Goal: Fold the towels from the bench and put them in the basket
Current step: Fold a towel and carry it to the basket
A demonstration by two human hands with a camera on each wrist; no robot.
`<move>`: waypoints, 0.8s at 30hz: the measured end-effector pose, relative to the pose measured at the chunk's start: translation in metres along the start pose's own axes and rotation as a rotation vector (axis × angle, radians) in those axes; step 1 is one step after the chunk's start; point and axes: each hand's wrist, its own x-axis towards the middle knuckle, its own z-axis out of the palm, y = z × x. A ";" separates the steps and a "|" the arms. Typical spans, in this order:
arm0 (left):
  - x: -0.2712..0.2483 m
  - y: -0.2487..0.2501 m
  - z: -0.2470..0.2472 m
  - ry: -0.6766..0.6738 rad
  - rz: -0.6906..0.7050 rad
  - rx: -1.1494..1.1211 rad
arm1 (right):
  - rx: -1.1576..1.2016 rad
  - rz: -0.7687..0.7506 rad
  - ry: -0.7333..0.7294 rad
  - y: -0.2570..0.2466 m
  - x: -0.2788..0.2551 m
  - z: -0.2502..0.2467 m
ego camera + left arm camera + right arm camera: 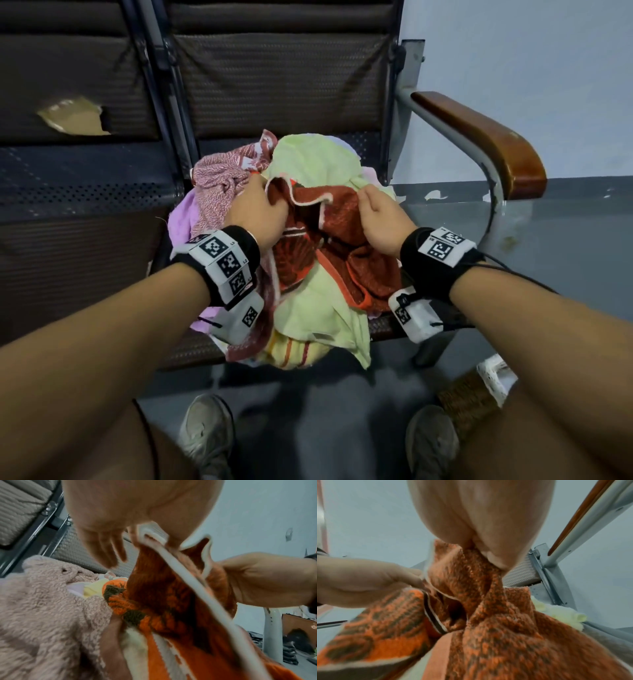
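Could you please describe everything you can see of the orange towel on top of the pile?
The orange towel is terry cloth with a dark woven pattern and a pale hem. It lies crumpled and unfolded atop the pile on the bench, over a yellow towel. The left hand pinches its hem; the right hand grips a bunched part, lifting its top edge.

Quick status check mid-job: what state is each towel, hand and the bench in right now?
Orange patterned towel: unfolded, edge lifted by both hands.
Left hand: pinching its hem.
Right hand: gripping it.
Yellow-green towel: crumpled in pile.
Pink towel: crumpled.
Bench: upholstery torn.
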 end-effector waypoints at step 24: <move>0.002 0.019 -0.003 0.096 -0.086 -0.365 | -0.422 0.214 0.189 0.001 -0.003 -0.032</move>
